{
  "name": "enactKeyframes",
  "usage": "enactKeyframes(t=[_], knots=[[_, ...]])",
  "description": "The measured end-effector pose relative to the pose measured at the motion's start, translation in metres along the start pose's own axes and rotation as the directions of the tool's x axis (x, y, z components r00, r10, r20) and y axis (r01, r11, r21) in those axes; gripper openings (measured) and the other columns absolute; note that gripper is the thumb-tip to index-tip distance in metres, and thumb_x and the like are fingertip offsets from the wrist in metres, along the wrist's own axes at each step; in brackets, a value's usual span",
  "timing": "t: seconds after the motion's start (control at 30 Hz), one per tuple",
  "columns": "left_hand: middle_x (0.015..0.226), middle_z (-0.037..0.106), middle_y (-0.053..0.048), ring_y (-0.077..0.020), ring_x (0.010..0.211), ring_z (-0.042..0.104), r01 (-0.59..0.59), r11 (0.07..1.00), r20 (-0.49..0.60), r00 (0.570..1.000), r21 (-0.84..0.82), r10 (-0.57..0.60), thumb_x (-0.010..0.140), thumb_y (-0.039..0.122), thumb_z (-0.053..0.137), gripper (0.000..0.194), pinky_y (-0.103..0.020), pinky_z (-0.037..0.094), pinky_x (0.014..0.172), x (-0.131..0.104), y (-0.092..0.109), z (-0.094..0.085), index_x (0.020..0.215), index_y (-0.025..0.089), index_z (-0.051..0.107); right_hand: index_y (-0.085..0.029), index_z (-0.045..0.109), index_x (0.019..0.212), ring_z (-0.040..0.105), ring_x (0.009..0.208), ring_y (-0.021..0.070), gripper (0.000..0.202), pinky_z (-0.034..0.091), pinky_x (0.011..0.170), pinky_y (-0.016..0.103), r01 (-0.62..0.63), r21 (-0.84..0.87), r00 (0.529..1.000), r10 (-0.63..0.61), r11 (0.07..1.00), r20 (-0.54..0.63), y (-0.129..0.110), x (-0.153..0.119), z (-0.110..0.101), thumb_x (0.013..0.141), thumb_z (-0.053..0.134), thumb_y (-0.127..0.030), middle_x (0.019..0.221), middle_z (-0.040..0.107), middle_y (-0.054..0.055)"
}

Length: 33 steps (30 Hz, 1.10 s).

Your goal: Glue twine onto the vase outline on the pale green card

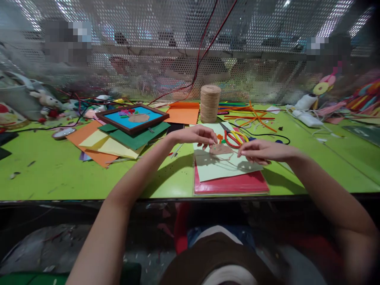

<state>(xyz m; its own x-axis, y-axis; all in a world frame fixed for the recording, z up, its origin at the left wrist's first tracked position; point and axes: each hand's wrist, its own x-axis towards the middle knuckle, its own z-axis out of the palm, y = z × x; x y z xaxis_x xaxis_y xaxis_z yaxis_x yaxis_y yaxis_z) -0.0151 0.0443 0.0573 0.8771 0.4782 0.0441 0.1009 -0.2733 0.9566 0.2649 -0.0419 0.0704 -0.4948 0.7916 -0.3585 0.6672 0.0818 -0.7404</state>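
Observation:
A brown basket-shaped piece, apparently of twine, lies on a pale green sheet with small orange and green bits at its top. My left hand hovers at the upper left of this piece, its fingers bent and drawn together; what they pinch, if anything, is too small to see. From the piece a thin strand of twine loops toward my right hand, whose thumb and forefinger are pinched at its end. Scissors with red and yellow handles lie just behind, between both hands.
Under the sheet is a red pad. A twine spool stands behind. Left are a framed blue picture and coloured papers. Orange pipe cleaners, a white power strip and cables lie right. A perforated metal screen closes the back.

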Motion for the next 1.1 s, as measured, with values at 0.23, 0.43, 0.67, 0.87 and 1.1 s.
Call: enactKeyframes(t=[0.23, 0.43, 0.67, 0.87, 1.1], knots=[[0.072, 0.068, -0.003, -0.0106, 0.058, 0.061, -0.019, 1.000, -0.001, 1.000, 0.025, 0.019, 0.081, 0.026, 0.071, 0.021, -0.021, 0.046, 0.055, 0.013, -0.008, 0.027, 0.097, 0.013, 0.067, -0.021, 0.062, 0.128, 0.064, 0.110, 0.0258, 0.059, 0.052, 0.093, 0.042, 0.188, -0.239, 0.927, -0.252, 0.953, -0.277, 0.003, 0.009, 0.017, 0.082, 0.063, -0.057, 0.123, 0.067, 0.012], [0.065, 0.064, 0.001, -0.0090, 0.053, 0.062, -0.043, 0.998, -0.279, 0.959, 0.050, 0.056, 0.082, 0.016, 0.067, 0.011, -0.017, 0.041, 0.049, 0.022, -0.018, 0.038, 0.082, 0.014, 0.056, -0.017, 0.058, 0.126, 0.066, 0.079, 0.0174, 0.053, 0.051, 0.069, 0.031, 0.275, -0.150, 0.910, -0.307, 0.950, -0.280, -0.014, 0.044, 0.028, 0.086, 0.060, -0.050, 0.100, 0.071, 0.009], [0.067, 0.064, 0.000, -0.0093, 0.059, 0.060, -0.081, 0.988, -0.328, 0.937, 0.134, 0.121, 0.083, 0.024, 0.067, 0.012, -0.020, 0.044, 0.059, 0.010, -0.038, 0.042, 0.081, 0.015, 0.059, -0.017, 0.072, 0.087, 0.058, 0.071, 0.0155, 0.025, 0.038, 0.065, 0.027, 0.218, -0.441, 0.856, -0.388, 0.870, -0.341, -0.007, 0.059, 0.021, 0.088, 0.056, -0.036, 0.077, 0.069, 0.004], [0.074, 0.067, -0.001, -0.0103, 0.066, 0.058, -0.043, 0.939, -0.352, 0.920, 0.341, 0.170, 0.085, 0.025, 0.065, 0.009, -0.021, 0.040, 0.063, -0.006, -0.044, 0.052, 0.081, 0.017, 0.063, -0.018, 0.069, 0.095, 0.059, 0.089, 0.0215, 0.025, 0.041, 0.078, 0.032, 0.218, -0.535, 0.856, -0.423, 0.816, -0.297, 0.005, 0.062, 0.038, 0.092, 0.051, -0.035, 0.097, 0.069, 0.010], [0.078, 0.068, -0.001, -0.0119, 0.068, 0.059, -0.016, 0.949, -0.466, 0.869, 0.314, 0.169, 0.087, 0.024, 0.064, 0.009, -0.023, 0.041, 0.067, -0.012, -0.037, 0.066, 0.084, 0.019, 0.057, -0.020, 0.068, 0.092, 0.062, 0.083, 0.0188, 0.019, 0.044, 0.076, 0.031, 0.334, -0.369, 0.791, -0.471, 0.868, -0.391, 0.001, 0.069, 0.056, 0.090, 0.053, -0.031, 0.091, 0.071, 0.007]])
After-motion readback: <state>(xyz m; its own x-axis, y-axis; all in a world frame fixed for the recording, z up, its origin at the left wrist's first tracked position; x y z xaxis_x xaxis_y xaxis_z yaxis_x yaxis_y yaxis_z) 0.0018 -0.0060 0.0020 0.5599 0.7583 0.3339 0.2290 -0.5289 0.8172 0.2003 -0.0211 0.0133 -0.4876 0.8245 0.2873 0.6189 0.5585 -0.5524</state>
